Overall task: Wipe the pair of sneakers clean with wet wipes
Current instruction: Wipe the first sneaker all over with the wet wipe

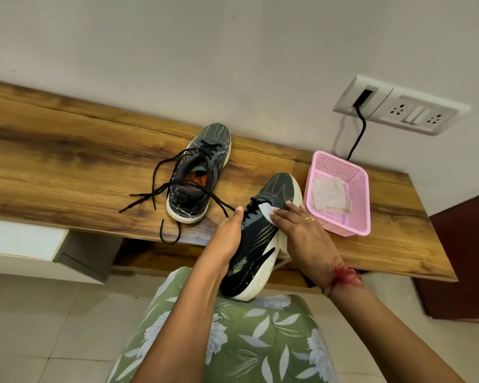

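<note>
A dark sneaker with a white sole [256, 241] lies tilted over the front edge of the wooden shelf, its heel above my lap. My left hand [231, 230] grips it at the collar from the left side. My right hand [297, 225] presses a white wet wipe [266, 210] flat against the upper near the laces, fingers straight. The second sneaker [198, 172] stands upright on the shelf behind, its black laces loose and spread over the wood.
A pink plastic basket [356, 214] holding crumpled white wipes sits on the wooden shelf [67, 161] to the right of the shoes. A wall socket panel [398, 106] with a black cable is above it. A dark cabinet stands at far right.
</note>
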`<action>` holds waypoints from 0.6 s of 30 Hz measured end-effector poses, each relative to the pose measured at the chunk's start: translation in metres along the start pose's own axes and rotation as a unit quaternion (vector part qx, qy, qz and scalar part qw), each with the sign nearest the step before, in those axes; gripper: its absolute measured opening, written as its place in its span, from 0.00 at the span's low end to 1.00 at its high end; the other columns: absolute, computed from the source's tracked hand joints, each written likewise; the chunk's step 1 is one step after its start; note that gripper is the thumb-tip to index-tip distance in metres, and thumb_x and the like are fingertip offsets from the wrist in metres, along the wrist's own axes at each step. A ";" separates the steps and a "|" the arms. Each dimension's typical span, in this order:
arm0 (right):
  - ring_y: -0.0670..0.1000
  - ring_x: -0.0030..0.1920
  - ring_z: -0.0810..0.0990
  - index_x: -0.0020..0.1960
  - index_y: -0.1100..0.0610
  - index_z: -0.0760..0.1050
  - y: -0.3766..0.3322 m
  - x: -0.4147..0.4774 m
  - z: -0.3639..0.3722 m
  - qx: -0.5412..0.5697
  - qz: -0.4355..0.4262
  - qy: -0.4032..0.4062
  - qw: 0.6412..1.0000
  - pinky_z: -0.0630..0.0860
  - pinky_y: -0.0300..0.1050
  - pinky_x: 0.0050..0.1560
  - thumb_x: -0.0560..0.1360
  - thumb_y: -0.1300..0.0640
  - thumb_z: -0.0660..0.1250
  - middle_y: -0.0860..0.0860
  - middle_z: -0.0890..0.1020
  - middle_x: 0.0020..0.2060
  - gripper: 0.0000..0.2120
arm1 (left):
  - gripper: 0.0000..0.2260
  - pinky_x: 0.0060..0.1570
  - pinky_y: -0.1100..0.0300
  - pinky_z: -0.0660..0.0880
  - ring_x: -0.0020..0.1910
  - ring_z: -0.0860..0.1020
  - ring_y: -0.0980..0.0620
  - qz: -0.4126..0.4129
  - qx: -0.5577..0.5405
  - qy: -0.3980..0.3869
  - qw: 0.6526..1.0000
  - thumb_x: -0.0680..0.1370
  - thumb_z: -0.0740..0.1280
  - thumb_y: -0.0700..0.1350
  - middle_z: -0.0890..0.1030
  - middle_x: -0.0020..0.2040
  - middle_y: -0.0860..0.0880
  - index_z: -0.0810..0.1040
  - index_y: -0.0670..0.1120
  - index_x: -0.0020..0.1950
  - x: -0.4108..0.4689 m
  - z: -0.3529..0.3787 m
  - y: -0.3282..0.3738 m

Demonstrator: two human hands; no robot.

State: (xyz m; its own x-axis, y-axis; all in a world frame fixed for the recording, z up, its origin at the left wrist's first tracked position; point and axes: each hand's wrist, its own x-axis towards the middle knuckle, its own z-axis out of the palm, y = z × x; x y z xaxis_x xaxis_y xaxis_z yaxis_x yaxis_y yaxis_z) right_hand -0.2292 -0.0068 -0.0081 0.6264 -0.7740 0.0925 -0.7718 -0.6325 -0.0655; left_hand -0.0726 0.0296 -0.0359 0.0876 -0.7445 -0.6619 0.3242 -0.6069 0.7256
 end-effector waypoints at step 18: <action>0.46 0.62 0.74 0.58 0.52 0.78 -0.050 -0.019 -0.006 0.347 0.092 0.019 0.933 0.68 0.41 0.65 0.73 0.72 0.56 0.50 0.79 0.58 0.23 | 0.21 0.50 0.54 0.76 0.51 0.81 0.45 -0.006 -0.019 0.018 1.000 0.82 0.55 0.56 0.82 0.52 0.42 0.77 0.43 0.59 0.002 -0.006 0.004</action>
State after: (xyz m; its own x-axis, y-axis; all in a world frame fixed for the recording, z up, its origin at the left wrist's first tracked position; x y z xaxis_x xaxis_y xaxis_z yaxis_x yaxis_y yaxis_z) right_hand -0.2033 0.0399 -0.0010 0.4760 -0.8780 0.0499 -0.6016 -0.3665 -0.7097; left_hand -0.0655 0.0272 -0.0356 0.1173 -0.7269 -0.6767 0.3608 -0.6036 0.7109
